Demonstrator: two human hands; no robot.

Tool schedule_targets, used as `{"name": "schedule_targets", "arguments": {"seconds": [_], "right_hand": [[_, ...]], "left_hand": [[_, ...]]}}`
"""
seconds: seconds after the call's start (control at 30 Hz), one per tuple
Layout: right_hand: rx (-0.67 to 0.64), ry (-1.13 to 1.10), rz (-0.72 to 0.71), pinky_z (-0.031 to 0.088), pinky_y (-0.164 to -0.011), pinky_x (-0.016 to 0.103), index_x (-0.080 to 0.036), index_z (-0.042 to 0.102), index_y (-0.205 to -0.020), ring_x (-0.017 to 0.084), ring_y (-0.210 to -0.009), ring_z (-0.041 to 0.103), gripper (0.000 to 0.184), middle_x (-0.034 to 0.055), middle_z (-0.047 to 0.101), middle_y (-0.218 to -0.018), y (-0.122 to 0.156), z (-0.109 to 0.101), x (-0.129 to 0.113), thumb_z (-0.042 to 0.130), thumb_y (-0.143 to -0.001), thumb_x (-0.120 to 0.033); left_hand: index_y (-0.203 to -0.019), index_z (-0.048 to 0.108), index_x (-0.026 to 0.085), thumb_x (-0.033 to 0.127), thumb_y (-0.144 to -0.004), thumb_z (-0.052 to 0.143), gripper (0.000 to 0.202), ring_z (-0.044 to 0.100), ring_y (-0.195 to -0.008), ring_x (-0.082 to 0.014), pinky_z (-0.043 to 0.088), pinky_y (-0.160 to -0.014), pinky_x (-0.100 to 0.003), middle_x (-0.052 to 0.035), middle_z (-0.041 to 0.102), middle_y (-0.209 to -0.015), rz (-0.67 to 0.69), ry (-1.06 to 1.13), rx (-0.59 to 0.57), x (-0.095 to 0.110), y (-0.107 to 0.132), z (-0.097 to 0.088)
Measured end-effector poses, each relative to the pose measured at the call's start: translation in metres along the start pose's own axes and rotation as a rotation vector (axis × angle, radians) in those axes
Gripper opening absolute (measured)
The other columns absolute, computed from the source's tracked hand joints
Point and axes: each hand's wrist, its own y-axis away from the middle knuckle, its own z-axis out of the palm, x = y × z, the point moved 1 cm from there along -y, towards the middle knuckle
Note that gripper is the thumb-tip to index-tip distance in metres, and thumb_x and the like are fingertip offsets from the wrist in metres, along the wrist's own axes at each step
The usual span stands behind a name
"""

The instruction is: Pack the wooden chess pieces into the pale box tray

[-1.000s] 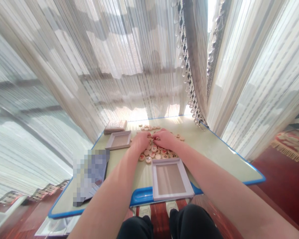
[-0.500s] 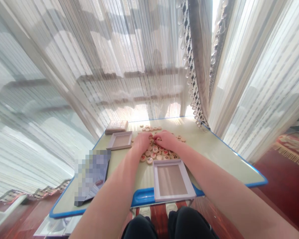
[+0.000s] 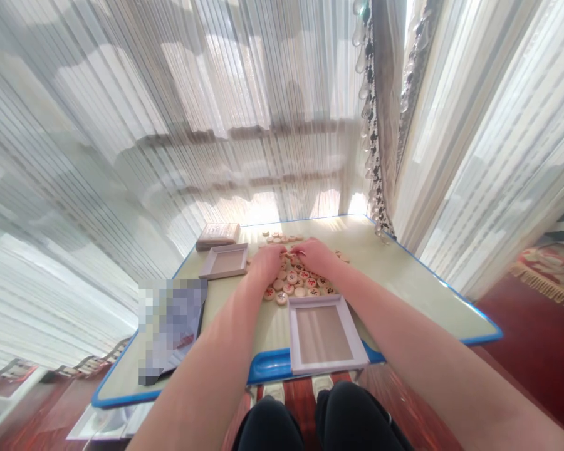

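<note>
Round wooden xiangqi pieces (image 3: 292,277) with red and dark characters lie in a loose pile at the middle of the table. My left hand (image 3: 267,258) is over the pile's left side, its fingers pinched at a piece (image 3: 289,254) between the two hands. From the right, my right hand (image 3: 314,255) reaches over the pile with fingers closed at the same spot; the fingertips are small and partly hidden. Nearer to me, an open shallow box (image 3: 324,335) stands at the table's front edge, just below the pile.
A second shallow box part (image 3: 224,261) lies at the back left, before a stacked printed box (image 3: 218,234). A tablet (image 3: 181,329), partly blurred, rests on the left. The table (image 3: 404,285) has a blue rim, and string curtains (image 3: 282,100) hang behind it.
Both hands stay over the pile, their fingertips shifting slightly at the pieces. The right hand has lifted a little. The view has tilted slightly.
</note>
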Motion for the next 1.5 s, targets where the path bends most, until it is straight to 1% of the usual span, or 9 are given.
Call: {"name": "schedule_targets", "arguments": {"seconds": [0.13, 0.23, 0.37, 0.57, 0.77, 0.97, 1.17, 1.33, 1.5], "right_hand": [[-0.050, 0.050, -0.041, 0.041, -0.091, 0.031, -0.022, 0.074, -0.089, 0.022, -0.100, 0.055, 0.027, 0.0025, 0.071, -0.093, 0.003, -0.003, -0.001, 0.048, -0.081, -0.017], [-0.053, 0.051, -0.038, 0.041, -0.091, 0.031, -0.021, 0.073, -0.094, 0.022, -0.103, 0.054, 0.028, 0.0037, 0.070, -0.097, 0.005, -0.005, -0.004, 0.049, -0.080, -0.019], [-0.073, 0.009, -0.139, 0.037, -0.096, 0.032, -0.023, 0.072, -0.094, 0.020, -0.100, 0.055, 0.026, 0.0024, 0.069, -0.101, 0.008, -0.008, -0.011, 0.051, -0.081, -0.023], [-0.096, 0.028, -0.118, 0.038, -0.093, 0.033, -0.023, 0.074, -0.089, 0.020, -0.097, 0.057, 0.026, 0.0035, 0.069, -0.098, 0.008, -0.008, -0.012, 0.049, -0.084, -0.029], [-0.076, 0.014, -0.030, 0.042, -0.088, 0.031, -0.023, 0.072, -0.094, 0.022, -0.102, 0.055, 0.023, 0.0038, 0.070, -0.096, 0.008, -0.005, -0.011, 0.054, -0.082, -0.029], [-0.030, 0.013, 0.022, 0.044, -0.085, 0.031, -0.023, 0.072, -0.092, 0.022, -0.099, 0.057, 0.023, 0.0052, 0.070, -0.092, 0.008, -0.006, -0.008, 0.054, -0.082, -0.032], [-0.036, 0.026, 0.030, 0.044, -0.085, 0.031, -0.024, 0.072, -0.091, 0.022, -0.099, 0.056, 0.021, 0.0047, 0.069, -0.095, 0.006, -0.002, -0.003, 0.055, -0.081, -0.030], [-0.040, 0.019, 0.022, 0.043, -0.085, 0.030, -0.025, 0.073, -0.088, 0.021, -0.098, 0.056, 0.021, 0.0030, 0.069, -0.094, 0.007, -0.003, -0.003, 0.054, -0.080, -0.025], [-0.021, 0.028, 0.047, 0.043, -0.082, 0.031, -0.024, 0.072, -0.087, 0.023, -0.096, 0.056, 0.024, 0.0041, 0.069, -0.088, 0.007, -0.003, -0.003, 0.050, -0.083, -0.031]], "left_hand": [[-0.105, 0.066, 0.022, 0.007, -0.077, 0.041, 0.041, 0.059, -0.101, -0.0205, 0.046, -0.083, -0.027, -0.0069, 0.065, -0.110, -0.016, 0.011, -0.015, 0.001, 0.000, 0.000], [-0.105, 0.067, 0.023, 0.007, -0.076, 0.042, 0.042, 0.059, -0.101, -0.0192, 0.045, -0.084, -0.025, -0.0055, 0.066, -0.110, -0.022, 0.019, -0.024, 0.002, -0.001, 0.001], [-0.100, 0.069, 0.022, 0.009, -0.075, 0.043, 0.039, 0.060, -0.098, -0.0178, 0.044, -0.085, -0.024, -0.0044, 0.068, -0.106, -0.041, 0.034, 0.019, -0.003, -0.004, -0.002], [-0.080, 0.073, 0.020, 0.032, -0.075, 0.049, 0.027, 0.062, -0.075, -0.0186, 0.045, -0.069, -0.024, -0.0059, 0.070, -0.074, -0.102, 0.035, 0.014, -0.009, 0.000, -0.015], [-0.073, 0.072, 0.019, 0.047, -0.077, 0.050, 0.035, 0.062, -0.073, -0.0190, 0.043, -0.063, -0.024, -0.0066, 0.070, -0.074, -0.038, 0.015, -0.031, -0.004, 0.004, -0.009], [-0.082, 0.070, 0.019, 0.044, -0.074, 0.054, 0.031, 0.062, -0.079, -0.0193, 0.045, -0.066, -0.024, -0.0055, 0.071, -0.082, -0.092, 0.067, -0.058, -0.005, 0.000, -0.003], [-0.089, 0.067, 0.021, 0.031, -0.072, 0.059, 0.022, 0.062, -0.082, -0.0160, 0.046, -0.071, -0.023, -0.0018, 0.070, -0.092, -0.104, 0.215, 0.024, -0.008, -0.003, 0.000], [-0.086, 0.067, 0.019, 0.024, -0.072, 0.059, 0.017, 0.062, -0.080, -0.0162, 0.046, -0.073, -0.024, -0.0016, 0.070, -0.085, -0.027, 0.218, 0.058, -0.007, -0.002, -0.001], [-0.101, 0.068, 0.020, 0.012, -0.072, 0.052, 0.034, 0.062, -0.086, -0.0158, 0.047, -0.080, -0.023, -0.0013, 0.070, -0.089, 0.076, 0.174, 0.078, -0.007, -0.002, 0.000]]}}
